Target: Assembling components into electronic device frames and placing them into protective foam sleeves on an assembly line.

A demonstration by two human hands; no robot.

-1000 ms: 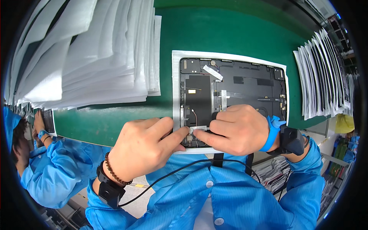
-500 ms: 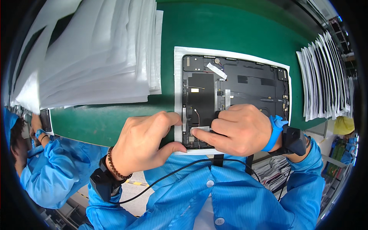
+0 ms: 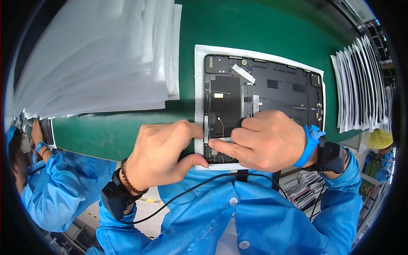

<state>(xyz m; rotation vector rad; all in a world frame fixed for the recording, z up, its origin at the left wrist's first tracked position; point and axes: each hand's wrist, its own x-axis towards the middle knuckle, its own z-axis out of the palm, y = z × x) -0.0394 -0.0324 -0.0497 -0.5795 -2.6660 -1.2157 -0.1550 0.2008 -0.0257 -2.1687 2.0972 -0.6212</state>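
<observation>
A black tablet housing (image 3: pixel 284 100) lies inner side up on a white sheet (image 3: pixel 199 80), with thin cables, small metal parts and white tape strips (image 3: pixel 243 74) in it. My left hand (image 3: pixel 163 148) grips its near left corner, the curled fingers at the left edge and the thumb at the near edge. Across the lower middle reaches my right hand (image 3: pixel 265 140). Its index finger is stretched out and presses close to the left edge, by a pale strip (image 3: pixel 227 139) and a short cable (image 3: pixel 221 126). The other right fingers are curled, and their tips are hidden.
A tall pile of white sleeves (image 3: pixel 102 72) covers the left of the green table (image 3: pixel 255 25). On the right stands a row of white sleeves (image 3: pixel 356 85). Another person's blue sleeve (image 3: pixel 63 187) shows at the lower left. A black cable (image 3: pixel 187 187) runs across my front.
My right index finger has slid slightly left toward the housing's edge. The left hand keeps its grip. The housing appears a little higher and farther right in view.
</observation>
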